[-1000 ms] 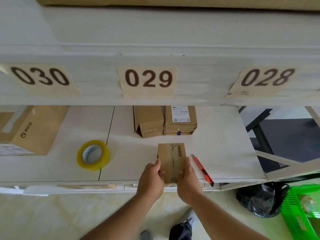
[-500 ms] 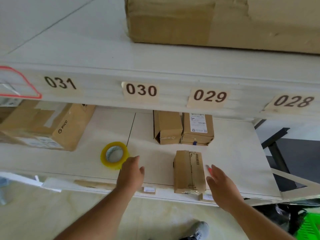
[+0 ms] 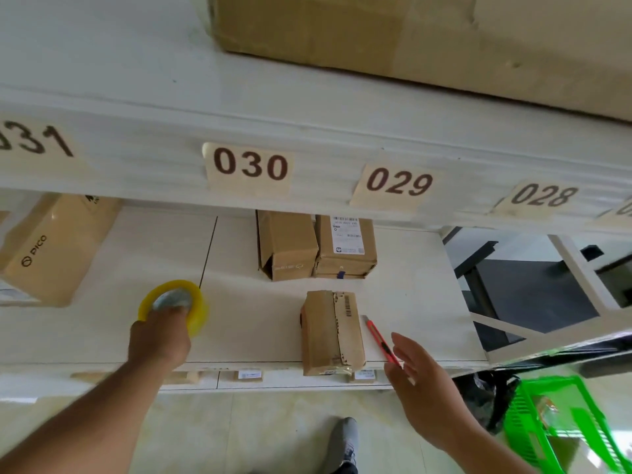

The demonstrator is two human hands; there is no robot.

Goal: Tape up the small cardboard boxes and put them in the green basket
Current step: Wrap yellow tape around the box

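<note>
A small cardboard box (image 3: 331,331) with a barcode label lies at the front edge of the white shelf (image 3: 260,323). Left of it, my left hand (image 3: 160,338) is down on the yellow tape roll (image 3: 196,302), fingers closed over its near rim and centre. My right hand (image 3: 419,369) hovers open to the right of the box, over the handle end of a red box cutter (image 3: 379,340), holding nothing. Two more small boxes (image 3: 287,248) (image 3: 345,248) stand side by side further back. The green basket (image 3: 561,425) sits on the floor at lower right.
A larger PICO box (image 3: 48,251) stands on the shelf at left. A big carton (image 3: 410,35) rests on the upper shelf, whose front carries labels 031 to 028. A black bag (image 3: 485,391) lies beside the basket. My shoe (image 3: 343,443) is on the floor below.
Both hands left the small box. The left hand moved left and came down on the tape roll; the right hand drew back to the right, above the cutter. The view shifted left.
</note>
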